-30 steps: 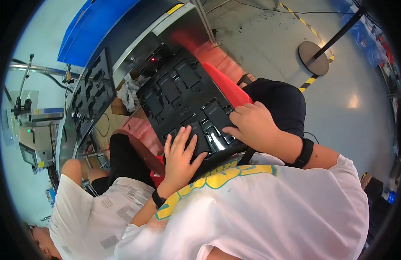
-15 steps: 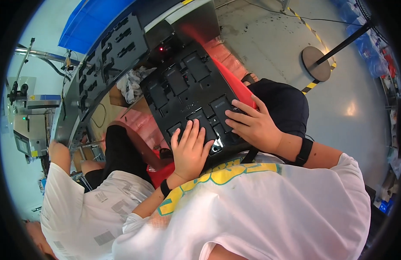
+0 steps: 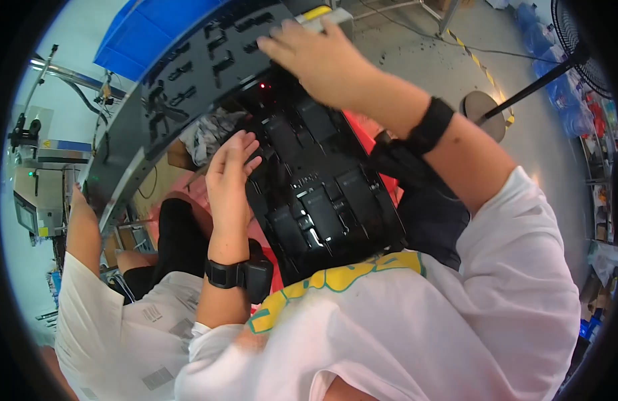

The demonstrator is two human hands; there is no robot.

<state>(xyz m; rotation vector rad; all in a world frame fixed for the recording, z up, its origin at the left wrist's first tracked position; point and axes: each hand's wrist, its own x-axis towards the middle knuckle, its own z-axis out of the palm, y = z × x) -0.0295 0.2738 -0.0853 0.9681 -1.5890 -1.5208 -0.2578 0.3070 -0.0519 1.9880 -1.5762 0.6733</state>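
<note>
A black tray (image 3: 363,242) lies across my lap, with several flat black rectangular pieces (image 3: 320,208) sitting in its recesses. Beside the tray's left edge is my left hand (image 3: 230,162), its fingers stretched out loosely and nothing visible in them. My right hand (image 3: 315,59) reaches over the tray's far end to the edge of a dark work surface (image 3: 152,144), fingers extended and apart. Several small black parts (image 3: 222,55) are spread over that surface. Whether my right fingertips touch any of them, I cannot tell.
A blue bin (image 3: 145,32) stands behind the work surface. At my left sits another person in a white shirt (image 3: 138,314), one arm at the surface. A standing fan (image 3: 576,50) is far right. Crumpled cloth (image 3: 205,137) lies beneath the work surface.
Both hands have lifted off the pieces in the tray. My right hand has moved far forward to the work surface; my left has shifted forward and left to the tray's side.
</note>
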